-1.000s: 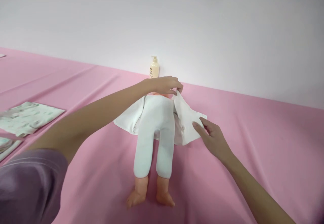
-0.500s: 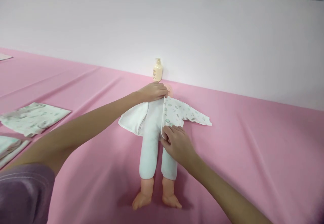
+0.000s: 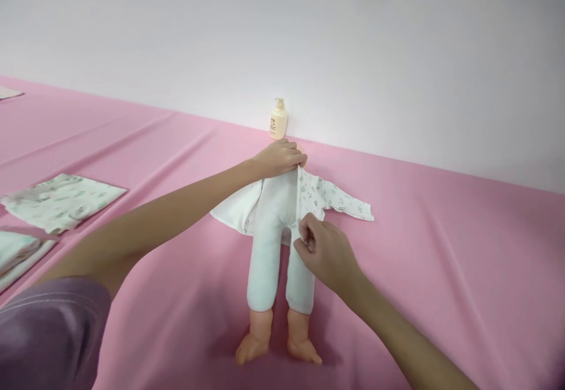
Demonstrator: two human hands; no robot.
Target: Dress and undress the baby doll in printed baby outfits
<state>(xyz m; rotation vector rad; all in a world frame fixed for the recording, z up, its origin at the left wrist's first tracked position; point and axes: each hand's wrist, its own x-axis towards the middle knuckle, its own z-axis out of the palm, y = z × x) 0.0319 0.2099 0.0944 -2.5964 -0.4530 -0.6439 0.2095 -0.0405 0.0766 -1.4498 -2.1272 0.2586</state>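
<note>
A baby doll [image 3: 279, 272] in pale blue leggings lies on its back on the pink cloth, bare feet toward me. A white printed baby top [image 3: 329, 197] lies open under it; its right half is folded over the chest and its sleeve spreads to the right. My left hand [image 3: 282, 157] is closed on the top's collar edge at the doll's neck, hiding the head. My right hand [image 3: 324, 250] pinches the lower front edge of the top at the doll's waist. The left half of the top [image 3: 233, 207] lies open beside the body.
A cream pump bottle [image 3: 278, 120] stands against the white wall behind the doll. Folded printed baby clothes [image 3: 62, 202] lie at the left, with another folded pile [image 3: 17, 255] nearer me. The pink cloth [image 3: 441, 249] covers the whole surface.
My right hand swung the top's right flap over the doll's chest and now pinches its lower edge at the waist. My left hand stayed at the collar.
</note>
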